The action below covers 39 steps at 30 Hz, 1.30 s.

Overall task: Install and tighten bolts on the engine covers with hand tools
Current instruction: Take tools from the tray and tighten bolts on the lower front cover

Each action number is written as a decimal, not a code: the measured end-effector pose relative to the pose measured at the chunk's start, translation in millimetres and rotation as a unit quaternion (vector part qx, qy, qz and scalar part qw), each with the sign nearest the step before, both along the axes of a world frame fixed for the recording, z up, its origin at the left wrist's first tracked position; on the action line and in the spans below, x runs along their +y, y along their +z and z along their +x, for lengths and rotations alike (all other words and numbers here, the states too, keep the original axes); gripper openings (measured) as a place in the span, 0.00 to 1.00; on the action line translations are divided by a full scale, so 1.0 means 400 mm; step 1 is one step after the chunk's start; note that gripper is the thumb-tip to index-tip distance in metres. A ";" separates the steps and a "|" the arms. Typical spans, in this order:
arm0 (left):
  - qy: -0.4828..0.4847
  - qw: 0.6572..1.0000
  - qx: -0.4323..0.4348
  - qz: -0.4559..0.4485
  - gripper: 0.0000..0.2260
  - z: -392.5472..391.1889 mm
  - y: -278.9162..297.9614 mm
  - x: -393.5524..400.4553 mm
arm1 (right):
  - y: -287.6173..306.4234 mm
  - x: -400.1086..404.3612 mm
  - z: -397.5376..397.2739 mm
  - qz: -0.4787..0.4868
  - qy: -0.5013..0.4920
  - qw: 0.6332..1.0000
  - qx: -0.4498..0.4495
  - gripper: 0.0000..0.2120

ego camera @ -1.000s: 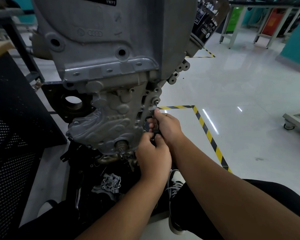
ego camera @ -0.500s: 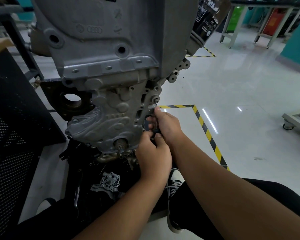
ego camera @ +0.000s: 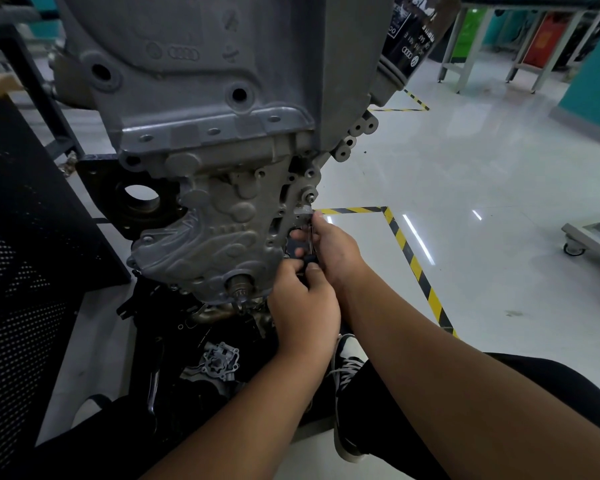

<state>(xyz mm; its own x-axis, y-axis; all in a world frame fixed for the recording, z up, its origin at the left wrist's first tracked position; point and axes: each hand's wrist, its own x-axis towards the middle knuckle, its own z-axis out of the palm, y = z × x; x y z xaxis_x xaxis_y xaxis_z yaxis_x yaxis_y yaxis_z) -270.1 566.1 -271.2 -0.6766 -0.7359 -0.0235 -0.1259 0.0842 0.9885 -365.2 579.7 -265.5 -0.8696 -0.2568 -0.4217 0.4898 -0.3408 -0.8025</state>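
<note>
Little changed since a second ago: both hands still bunched at the lower right edge of the engine cover (ego camera: pixel 219 233), the view only nudged so that the casting sits a touch lower and nearer. Right hand (ego camera: pixel 333 251) up against the cover's right flank, fingers curled round a slim dark hand tool (ego camera: pixel 310 237) standing roughly upright, its silvery head (ego camera: pixel 303 212) pressed at the cover's edge just below an already seated bolt (ego camera: pixel 309 195). Left hand (ego camera: pixel 303 306) directly beneath, thumb and fingers pinched on the tool's dark lower end (ego camera: pixel 307 259), touching the right hand. Exact shape of the tool not clear, mostly hidden behind the fingers. Above the cover, the large grey engine block (ego camera: pixel 205 64) with a cast ring logo and several open bolt holes; at its upper right a black oil filter (ego camera: pixel 413 39) with white print. Low on the cover, a short splined shaft stub (ego camera: pixel 239 284) poking out, near the left hand's knuckles. Below the engine, on a dark stand, a small loose metal housing (ego camera: pixel 220 362) lying among black parts. To the left, a black perforated panel (ego camera: pixel 18 271). On the glossy pale floor (ego camera: pixel 482 188), yellow-and-black hazard tape (ego camera: pixel 409 254) cornering just right of the hands. Lower right, a dark trouser leg and a black-and-white sneaker (ego camera: pixel 347 372) planted beside the stand. Far right, a wheeled cart's corner (ego camera: pixel 589 237); at the back, grey-legged workbenches (ego camera: pixel 534 46).
</note>
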 end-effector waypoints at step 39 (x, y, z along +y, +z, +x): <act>-0.006 1.000 -0.006 0.007 0.03 0.006 0.018 0.004 | 0.043 0.015 0.023 0.148 -0.028 0.984 0.097 0.15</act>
<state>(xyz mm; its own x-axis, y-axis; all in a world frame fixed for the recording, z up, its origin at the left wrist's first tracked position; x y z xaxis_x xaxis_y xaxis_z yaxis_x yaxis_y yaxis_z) -267.5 567.7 -263.8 -0.6850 -0.7273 -0.0426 -0.1377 0.0719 0.9879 -355.9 585.6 -248.5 -0.9502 -0.0976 -0.2961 0.3054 -0.1001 -0.9470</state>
